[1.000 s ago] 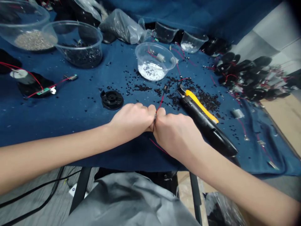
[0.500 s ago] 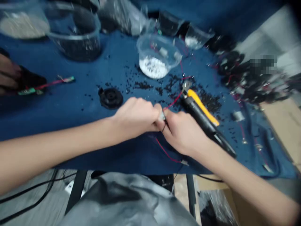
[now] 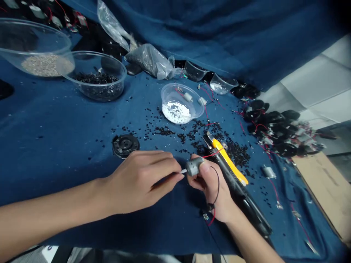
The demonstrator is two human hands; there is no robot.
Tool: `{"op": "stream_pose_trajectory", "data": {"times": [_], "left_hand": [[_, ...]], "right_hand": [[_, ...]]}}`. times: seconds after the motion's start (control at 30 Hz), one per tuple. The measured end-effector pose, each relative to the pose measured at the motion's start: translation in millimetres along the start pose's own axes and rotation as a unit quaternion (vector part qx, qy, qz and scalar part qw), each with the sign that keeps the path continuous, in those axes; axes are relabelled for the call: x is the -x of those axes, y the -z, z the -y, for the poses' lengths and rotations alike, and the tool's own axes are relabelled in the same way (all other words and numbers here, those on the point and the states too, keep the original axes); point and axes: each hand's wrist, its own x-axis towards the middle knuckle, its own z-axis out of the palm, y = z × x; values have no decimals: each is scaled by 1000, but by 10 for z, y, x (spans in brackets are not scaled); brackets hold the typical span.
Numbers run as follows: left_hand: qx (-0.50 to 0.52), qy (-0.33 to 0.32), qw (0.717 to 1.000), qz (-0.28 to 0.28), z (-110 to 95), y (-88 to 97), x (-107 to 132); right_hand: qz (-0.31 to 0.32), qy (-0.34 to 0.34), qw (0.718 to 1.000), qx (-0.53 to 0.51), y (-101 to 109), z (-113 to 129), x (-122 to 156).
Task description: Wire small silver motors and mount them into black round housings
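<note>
My right hand (image 3: 212, 186) grips a small silver motor (image 3: 194, 166) between thumb and fingers, its red and black wires (image 3: 215, 190) trailing over my wrist. My left hand (image 3: 145, 179) is closed in a pinch, its fingertips at the small white part (image 3: 183, 171) on the motor's shaft end. Both hands hover over the blue cloth (image 3: 55, 135) near the table's front edge. Just right of my right hand lies a black and yellow tool (image 3: 231, 171).
A black round disc (image 3: 125, 145) lies left of the hands among scattered black bits. Behind stand a clear cup of white pieces (image 3: 179, 104), a bowl of black pieces (image 3: 95, 76) and a bowl of grey grains (image 3: 33, 47). Black wired parts (image 3: 276, 128) are piled at the right.
The hands have come apart from their tight clasp; the motor now shows in my right hand, turned toward the left fingertips. The view has lifted. The wired part at the left is out of view.
</note>
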Motion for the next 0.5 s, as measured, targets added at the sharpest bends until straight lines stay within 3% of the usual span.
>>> {"op": "stream_pose_trajectory", "data": {"times": [0.07,0.13,0.23,0.3,0.33,0.5], "left_hand": [[38,42,998,19,-4,3,-19],[108,134,983,59,5,11,-49],[268,284,911,132,44,22,-93],[350,332,864,143,68,26,-110],[365,340,856,134,73,29,-113],[288,299,907,73,28,28,-105]], "right_hand": [[2,3,1000,-11,6,-34,-32],[2,3,1000,-26,12,-69,-55],[-3,-12,998,-55,23,-109,-67],[-9,-31,997,-70,29,-120,-62],[-8,-43,995,-86,28,-121,-56],[-10,-129,955,-269,-32,-86,-11]]}}
